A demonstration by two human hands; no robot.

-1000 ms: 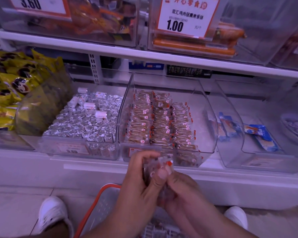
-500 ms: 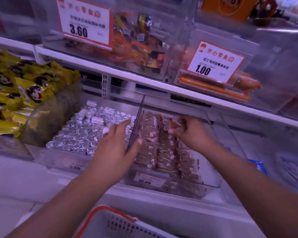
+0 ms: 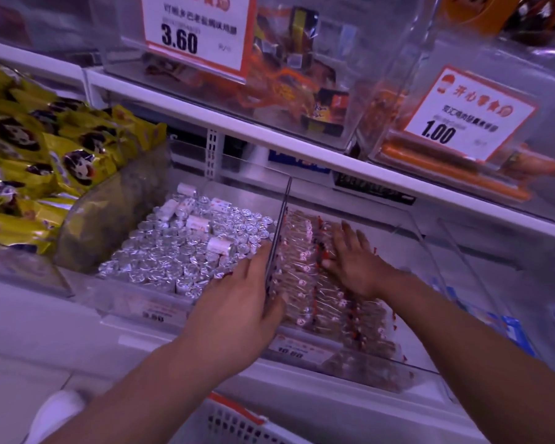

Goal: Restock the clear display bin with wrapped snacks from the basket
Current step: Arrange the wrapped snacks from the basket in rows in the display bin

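The clear display bin (image 3: 350, 358) sits on the lower shelf, filled with rows of clear-wrapped snacks (image 3: 305, 283) with red marks. My left hand (image 3: 237, 302) grips the bin's left wall, fingers outside it and thumb inside. My right hand (image 3: 356, 257) lies flat with fingers spread, pressing on the snack rows near the middle of the bin. It holds nothing. The white basket (image 3: 237, 418) with an orange rim shows at the bottom edge, below my arms; its contents are hidden.
A bin of silver foil rolls (image 3: 180, 251) touches the left wall. Yellow packets (image 3: 29, 155) fill the far left. The upper shelf (image 3: 302, 149) overhangs with bins tagged 3.60 and 1.00. Blue packets (image 3: 513, 331) lie in the right bin. My white shoe (image 3: 55, 411) is bottom left.
Both hands held wrapped snacks above the basket, then reached up to the bin. The right hand has let them go and flattened onto the rows; the left hand has taken the bin's wall.
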